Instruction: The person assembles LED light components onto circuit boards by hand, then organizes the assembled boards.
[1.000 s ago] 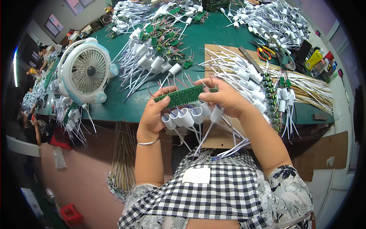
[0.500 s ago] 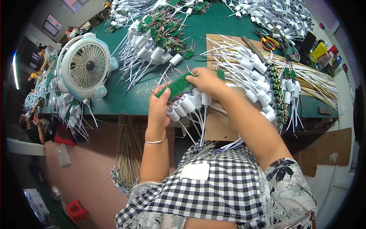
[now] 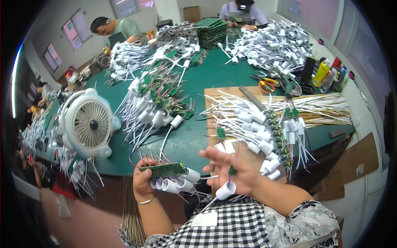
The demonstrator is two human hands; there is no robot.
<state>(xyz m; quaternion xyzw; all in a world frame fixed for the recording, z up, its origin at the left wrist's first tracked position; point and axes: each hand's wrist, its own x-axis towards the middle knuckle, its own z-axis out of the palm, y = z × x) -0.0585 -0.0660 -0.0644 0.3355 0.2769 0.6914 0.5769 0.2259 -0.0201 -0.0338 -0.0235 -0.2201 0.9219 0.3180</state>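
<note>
My left hand (image 3: 142,182) pinches the left end of a green circuit board strip (image 3: 163,169), with thin wires rising behind it. Several white lamp sockets (image 3: 169,184) hang in a row beneath the strip, their white cables trailing toward my lap. My right hand (image 3: 240,171), palm turned up and fingers spread, is apart from the strip. In front of its palm are a small green board piece (image 3: 232,170) on a purple wire and one loose white socket (image 3: 226,191); what supports them is unclear.
White sockets with cables (image 3: 252,128) lie on a brown board (image 3: 211,94) ahead of my right hand. A fan (image 3: 92,124) stands left on the green table (image 3: 198,136). Pliers (image 3: 266,84) lie farther back. Two people work across the table, near stacked circuit boards (image 3: 211,33).
The view has tilted up, showing the far side of the table. My right hand has let go of the strip and opened beside it; my left hand still grips the strip.
</note>
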